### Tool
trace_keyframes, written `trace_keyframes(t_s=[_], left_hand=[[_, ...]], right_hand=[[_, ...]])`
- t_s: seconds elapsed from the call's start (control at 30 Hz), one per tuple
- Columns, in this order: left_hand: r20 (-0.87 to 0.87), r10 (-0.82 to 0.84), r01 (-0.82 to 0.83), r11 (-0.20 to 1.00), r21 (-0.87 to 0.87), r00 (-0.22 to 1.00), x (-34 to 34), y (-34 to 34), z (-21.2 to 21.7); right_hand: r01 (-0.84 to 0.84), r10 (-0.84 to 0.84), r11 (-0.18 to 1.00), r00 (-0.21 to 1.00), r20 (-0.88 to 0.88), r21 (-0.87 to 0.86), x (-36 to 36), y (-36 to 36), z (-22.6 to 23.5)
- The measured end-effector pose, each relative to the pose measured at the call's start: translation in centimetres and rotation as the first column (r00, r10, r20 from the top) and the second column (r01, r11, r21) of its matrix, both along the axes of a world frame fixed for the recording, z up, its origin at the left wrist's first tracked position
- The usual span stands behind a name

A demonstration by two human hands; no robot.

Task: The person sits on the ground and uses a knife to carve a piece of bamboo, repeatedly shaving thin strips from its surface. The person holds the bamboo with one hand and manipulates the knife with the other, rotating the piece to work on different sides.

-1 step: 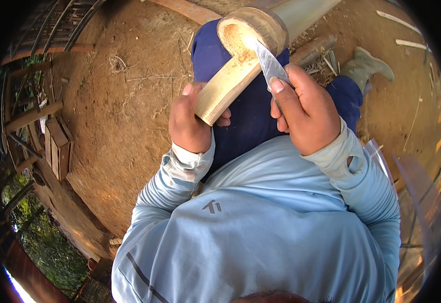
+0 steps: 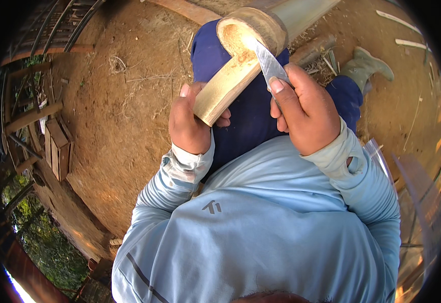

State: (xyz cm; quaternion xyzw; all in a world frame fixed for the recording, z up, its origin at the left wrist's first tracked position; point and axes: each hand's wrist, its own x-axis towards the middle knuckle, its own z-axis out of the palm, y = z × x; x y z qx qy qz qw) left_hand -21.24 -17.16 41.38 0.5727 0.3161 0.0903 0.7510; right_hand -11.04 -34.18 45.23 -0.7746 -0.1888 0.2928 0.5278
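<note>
Nothing much has shifted since the earlier frame: both hands sit where they were, and the blade rests at the same spot. The left hand (image 2: pixel 190 121) wraps its fingers around the lower end of a split bamboo section (image 2: pixel 235 76), which tilts up and away over the dark blue trousers (image 2: pixel 246 121). The right hand (image 2: pixel 306 113) is closed around a knife (image 2: pixel 267 59), thumb pressed along the blade, its tip lying in the hollowed upper end. Behind stands a thicker bamboo pole (image 2: pixel 296 12); a rubber boot (image 2: pixel 369 65) rests on bare earth (image 2: pixel 124 101). Left lies a wooden crate (image 2: pixel 59 146); the rim blurs what looks like fencing.
</note>
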Motion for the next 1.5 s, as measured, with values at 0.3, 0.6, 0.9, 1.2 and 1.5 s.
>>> trace_keyframes(t_s=[0.3,0.6,0.9,1.2,1.5], left_hand=[[0.017,0.013,-0.014,0.999,0.051,1.000,0.0,-0.2,0.0],[0.123,-0.093,0.077,0.988,0.134,0.988,-0.9,0.7,-1.5],[0.112,-0.193,0.062,0.720,0.692,0.975,-1.0,0.2,-1.9],[0.043,-0.138,0.077,0.753,0.654,0.989,-0.6,-0.3,-1.2],[0.097,-0.073,0.029,0.919,0.394,0.993,-0.6,0.3,-1.2]], right_hand=[[-0.032,0.037,0.999,0.818,0.573,-0.019,1.4,-0.3,-1.0],[-0.049,0.056,0.998,0.882,0.467,-0.026,1.2,-0.4,-1.4],[-0.016,0.016,1.000,1.000,0.000,-0.021,0.2,-0.1,-0.2],[-0.072,0.072,0.997,0.997,0.006,0.018,-1.1,0.0,-0.7],[-0.144,0.136,0.985,0.987,0.083,0.097,-2.0,1.1,-0.2]])
